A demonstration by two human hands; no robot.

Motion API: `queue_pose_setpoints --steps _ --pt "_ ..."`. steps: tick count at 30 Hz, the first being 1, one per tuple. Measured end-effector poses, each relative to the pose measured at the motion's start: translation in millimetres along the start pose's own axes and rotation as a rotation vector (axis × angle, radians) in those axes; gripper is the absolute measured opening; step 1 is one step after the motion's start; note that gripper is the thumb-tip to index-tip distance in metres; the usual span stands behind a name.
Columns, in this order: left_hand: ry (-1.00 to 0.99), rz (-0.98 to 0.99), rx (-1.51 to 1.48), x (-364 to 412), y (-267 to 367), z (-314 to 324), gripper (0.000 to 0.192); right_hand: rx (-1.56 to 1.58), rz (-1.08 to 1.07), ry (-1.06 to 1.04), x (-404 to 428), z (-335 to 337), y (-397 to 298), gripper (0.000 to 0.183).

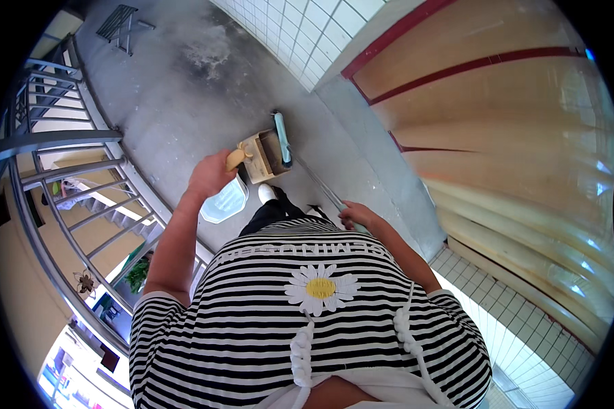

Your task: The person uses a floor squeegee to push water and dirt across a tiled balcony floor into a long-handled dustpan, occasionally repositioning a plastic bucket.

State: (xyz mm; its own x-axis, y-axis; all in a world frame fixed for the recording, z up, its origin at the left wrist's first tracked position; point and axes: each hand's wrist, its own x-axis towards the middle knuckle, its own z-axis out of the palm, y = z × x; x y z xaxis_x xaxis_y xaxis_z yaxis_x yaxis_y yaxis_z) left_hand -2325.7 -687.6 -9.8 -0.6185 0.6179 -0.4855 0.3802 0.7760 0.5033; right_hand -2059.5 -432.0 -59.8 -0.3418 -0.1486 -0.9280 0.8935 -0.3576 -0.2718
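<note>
My left hand point(212, 176) is closed around the yellow handle point(235, 160) of a beige dustpan point(256, 162). The dustpan sits low in front of my feet, with a row of comb teeth along its inside. My right hand point(357, 214) grips the pale green end of a long broom stick point(317, 179). At the stick's far end, the light blue broom head point(282, 133) lies across the dustpan's open side. Dark bristles show at its ends. Whether they touch the floor or the pan, I cannot tell.
A pale, eight-sided plastic object point(225, 204) stands left of my white shoe point(266, 193). Metal railing point(77, 166) borders the concrete floor point(184, 112) on the left. A folding stool point(120, 26) stands far ahead. On the right are a tiled wall corner point(307, 66) and a beige curtain point(491, 138).
</note>
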Motion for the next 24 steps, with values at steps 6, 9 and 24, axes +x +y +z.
queue_pose_setpoints --steps 6,9,24 --pt "0.212 -0.229 -0.423 -15.0 -38.1 -11.5 0.026 -0.186 -0.034 0.157 -60.2 -50.2 -5.7 0.068" --pt "0.361 -0.287 -0.514 -30.6 -58.2 -17.3 0.025 -0.054 0.017 0.236 -83.9 -60.1 -23.3 0.063" --pt "1.027 -0.662 -1.041 -99.5 -58.1 -50.8 0.013 0.725 0.106 -0.192 96.4 66.1 -235.2 0.018"
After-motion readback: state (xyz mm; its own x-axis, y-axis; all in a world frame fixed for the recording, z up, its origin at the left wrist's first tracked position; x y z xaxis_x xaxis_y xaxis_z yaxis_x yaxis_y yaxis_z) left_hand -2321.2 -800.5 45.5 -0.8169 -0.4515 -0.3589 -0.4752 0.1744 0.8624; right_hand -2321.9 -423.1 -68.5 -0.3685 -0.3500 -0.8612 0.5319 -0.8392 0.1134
